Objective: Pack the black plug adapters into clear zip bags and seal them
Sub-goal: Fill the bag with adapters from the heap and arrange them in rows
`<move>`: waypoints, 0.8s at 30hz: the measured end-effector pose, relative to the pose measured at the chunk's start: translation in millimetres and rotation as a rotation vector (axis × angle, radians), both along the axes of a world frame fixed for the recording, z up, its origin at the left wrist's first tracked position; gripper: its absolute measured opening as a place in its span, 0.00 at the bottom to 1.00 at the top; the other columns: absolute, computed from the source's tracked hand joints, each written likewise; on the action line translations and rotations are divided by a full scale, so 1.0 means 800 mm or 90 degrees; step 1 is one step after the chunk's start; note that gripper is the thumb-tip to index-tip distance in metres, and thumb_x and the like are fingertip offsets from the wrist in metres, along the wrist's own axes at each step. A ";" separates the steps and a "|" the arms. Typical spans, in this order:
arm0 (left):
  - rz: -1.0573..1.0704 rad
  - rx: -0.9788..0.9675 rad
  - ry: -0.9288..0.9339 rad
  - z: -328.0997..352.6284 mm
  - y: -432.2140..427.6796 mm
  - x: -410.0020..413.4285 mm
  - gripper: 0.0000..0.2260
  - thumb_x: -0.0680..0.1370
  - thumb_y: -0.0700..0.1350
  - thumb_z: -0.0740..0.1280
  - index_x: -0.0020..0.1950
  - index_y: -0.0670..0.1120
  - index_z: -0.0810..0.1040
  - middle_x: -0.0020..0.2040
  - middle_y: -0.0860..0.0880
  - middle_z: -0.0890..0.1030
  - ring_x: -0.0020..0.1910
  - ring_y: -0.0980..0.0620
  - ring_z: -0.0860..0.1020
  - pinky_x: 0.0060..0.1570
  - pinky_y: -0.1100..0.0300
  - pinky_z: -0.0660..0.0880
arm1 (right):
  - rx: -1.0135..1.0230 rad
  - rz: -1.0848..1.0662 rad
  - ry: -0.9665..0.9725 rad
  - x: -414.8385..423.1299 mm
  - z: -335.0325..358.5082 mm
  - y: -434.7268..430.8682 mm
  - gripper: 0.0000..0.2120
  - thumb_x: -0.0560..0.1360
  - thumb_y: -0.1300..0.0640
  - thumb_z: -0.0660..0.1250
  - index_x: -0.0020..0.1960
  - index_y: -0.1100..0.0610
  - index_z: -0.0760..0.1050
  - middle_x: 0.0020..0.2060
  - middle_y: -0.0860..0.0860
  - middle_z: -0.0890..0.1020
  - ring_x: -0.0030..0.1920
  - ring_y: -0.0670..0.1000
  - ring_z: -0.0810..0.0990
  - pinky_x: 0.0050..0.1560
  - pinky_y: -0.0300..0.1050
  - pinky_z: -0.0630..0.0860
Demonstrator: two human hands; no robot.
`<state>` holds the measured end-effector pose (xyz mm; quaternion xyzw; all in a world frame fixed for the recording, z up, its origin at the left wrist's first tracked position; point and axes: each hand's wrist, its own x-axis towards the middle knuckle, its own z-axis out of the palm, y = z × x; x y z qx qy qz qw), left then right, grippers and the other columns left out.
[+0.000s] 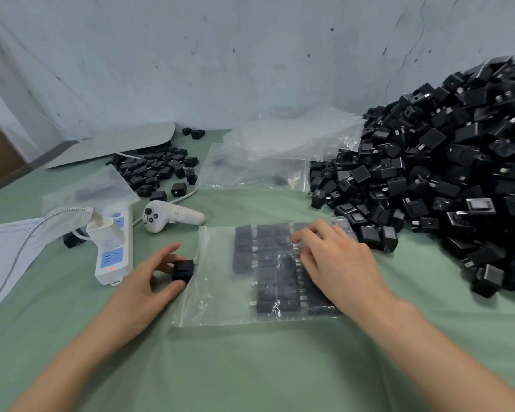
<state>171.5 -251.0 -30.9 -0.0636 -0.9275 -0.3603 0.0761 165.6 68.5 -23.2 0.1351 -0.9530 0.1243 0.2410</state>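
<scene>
Head view: no brand or label can be read; a faint mark on the white controller is too blurred to make out. The left hand pinches one black adapter between thumb and fingertips, right at the open left edge of the clear zip bag. The right hand lies on top of the bag with fingers loosely spread, pressing on the packed adapters and gripping nothing. These lie flat in at least three columns, the rightmost partly under the hand, so the count is unsure. One bag lies under the hands on the green cloth. One big heap of adapters sits just right of the bag, and one smaller heap at back left. Spare clear bags lie between them. One power strip lies left of the left hand.
</scene>
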 end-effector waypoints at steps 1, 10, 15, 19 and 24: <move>0.020 0.008 0.002 0.001 -0.002 0.001 0.27 0.76 0.37 0.72 0.70 0.57 0.70 0.58 0.60 0.80 0.52 0.69 0.74 0.49 0.77 0.67 | 0.004 -0.001 -0.009 0.000 -0.001 0.000 0.09 0.77 0.58 0.67 0.55 0.50 0.81 0.46 0.47 0.79 0.44 0.52 0.79 0.29 0.43 0.66; -0.084 0.087 -0.058 -0.001 -0.001 0.006 0.28 0.74 0.41 0.75 0.68 0.64 0.73 0.57 0.64 0.82 0.52 0.61 0.81 0.52 0.75 0.73 | 0.008 -0.004 -0.041 -0.004 -0.006 0.002 0.11 0.81 0.55 0.61 0.60 0.48 0.78 0.52 0.46 0.77 0.49 0.51 0.78 0.35 0.45 0.70; -0.081 0.156 -0.092 -0.003 -0.006 -0.001 0.30 0.73 0.43 0.75 0.70 0.64 0.71 0.59 0.59 0.82 0.54 0.56 0.83 0.53 0.71 0.75 | 0.005 -0.004 -0.053 -0.005 -0.006 0.001 0.12 0.81 0.54 0.60 0.61 0.47 0.77 0.54 0.45 0.76 0.51 0.51 0.77 0.39 0.46 0.74; -0.068 0.172 -0.058 0.000 -0.007 -0.009 0.31 0.73 0.40 0.75 0.69 0.64 0.70 0.55 0.56 0.84 0.49 0.51 0.81 0.54 0.66 0.76 | 0.005 -0.004 -0.053 -0.005 -0.006 0.001 0.12 0.81 0.54 0.60 0.61 0.47 0.77 0.53 0.45 0.77 0.50 0.51 0.77 0.39 0.47 0.76; -0.113 0.226 -0.093 0.007 0.006 -0.012 0.34 0.71 0.42 0.74 0.73 0.61 0.67 0.58 0.55 0.84 0.53 0.54 0.83 0.53 0.64 0.78 | 0.002 -0.003 -0.051 -0.004 -0.007 0.001 0.11 0.80 0.55 0.61 0.59 0.48 0.79 0.51 0.46 0.77 0.47 0.51 0.77 0.35 0.48 0.76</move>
